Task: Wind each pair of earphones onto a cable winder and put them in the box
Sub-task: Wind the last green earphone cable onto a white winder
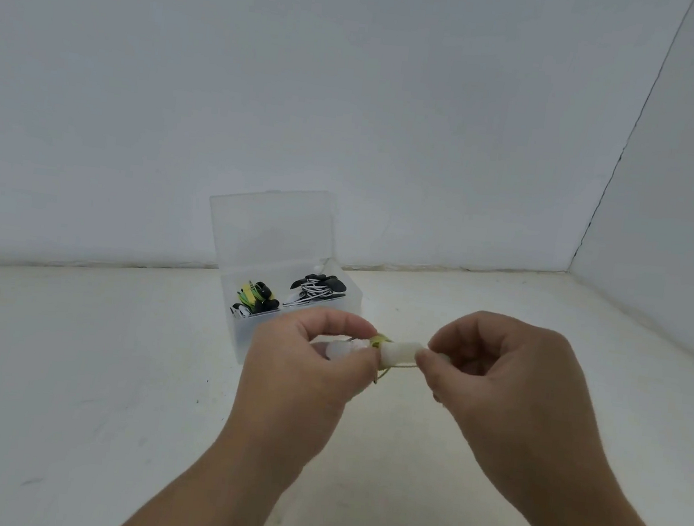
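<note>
Two wound sets (257,296) in one box (354,302). Left hand (305,361) and right hand (496,377) pinch one winder (402,352), fingers curled. Its cable (380,342) is mostly hidden.

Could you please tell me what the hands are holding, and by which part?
Both hold one white cable winder. The left hand pinches its left end, where yellow-green cable is wound; the right hand pinches its right end.

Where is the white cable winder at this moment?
In the head view the white cable winder is near the centre, held between the left hand and the right hand, just in front of the open clear plastic box.
</note>
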A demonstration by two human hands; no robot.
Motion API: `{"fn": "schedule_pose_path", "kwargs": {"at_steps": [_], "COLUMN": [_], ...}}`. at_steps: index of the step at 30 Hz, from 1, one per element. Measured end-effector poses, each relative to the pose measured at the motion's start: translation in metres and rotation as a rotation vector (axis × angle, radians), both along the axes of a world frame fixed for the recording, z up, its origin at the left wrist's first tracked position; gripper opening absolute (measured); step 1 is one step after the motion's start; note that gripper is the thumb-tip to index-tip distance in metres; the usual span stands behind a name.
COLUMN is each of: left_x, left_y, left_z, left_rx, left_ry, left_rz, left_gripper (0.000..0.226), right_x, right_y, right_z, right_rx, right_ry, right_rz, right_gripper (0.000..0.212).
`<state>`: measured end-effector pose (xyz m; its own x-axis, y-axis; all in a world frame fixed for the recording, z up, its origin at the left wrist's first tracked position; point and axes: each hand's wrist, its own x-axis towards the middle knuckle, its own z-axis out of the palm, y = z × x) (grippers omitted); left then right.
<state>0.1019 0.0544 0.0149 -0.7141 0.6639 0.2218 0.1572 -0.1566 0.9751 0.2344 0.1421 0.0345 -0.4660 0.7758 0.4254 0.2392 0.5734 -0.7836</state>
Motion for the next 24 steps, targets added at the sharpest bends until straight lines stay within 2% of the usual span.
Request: {"fn": "schedule_pose_path", "kwargs": {"at_steps": [8, 11, 13, 16, 20, 24], "left_x": [0.007, 0.012, 0.013, 0.013, 0.012, 0.013], "left_y": [-0.002, 0.000, 0.001, 0.001, -0.002, -0.002], "left_z": [-0.005, -0.009, -0.012, -0.012, -0.002, 0.005], "left_rx": [-0.031, -0.051, -0.050, -0.055, -0.049, -0.034], "left_ry": [0.358, 0.508, 0.544, 0.456, 0.215, 0.023], "left_rz": [-0.023, 0.005, 0.062, 0.107, 0.050, 0.000], "left_gripper": [0.022, 0.016, 0.009, 0.012, 0.015, 0.017], "right_x": [-0.001, -0.003, -0.004, -0.005, -0.008, -0.009], "right_y": [0.003, 0.003, 0.003, 0.000, -0.002, -0.003], "right_z": [-0.001, -0.003, -0.005, -0.008, -0.011, -0.013], "right_rx": [-0.102, -0.107, -0.078, -0.007, 0.107, 0.312], "right_ry": [0.066, 0.083, 0.088, 0.079, 0.115, 0.135], "right_rz": [0.005, 0.009, 0.016, 0.035, 0.075, 0.063], "right_gripper": [0.018, 0.019, 0.019, 0.018, 0.023, 0.021]}}
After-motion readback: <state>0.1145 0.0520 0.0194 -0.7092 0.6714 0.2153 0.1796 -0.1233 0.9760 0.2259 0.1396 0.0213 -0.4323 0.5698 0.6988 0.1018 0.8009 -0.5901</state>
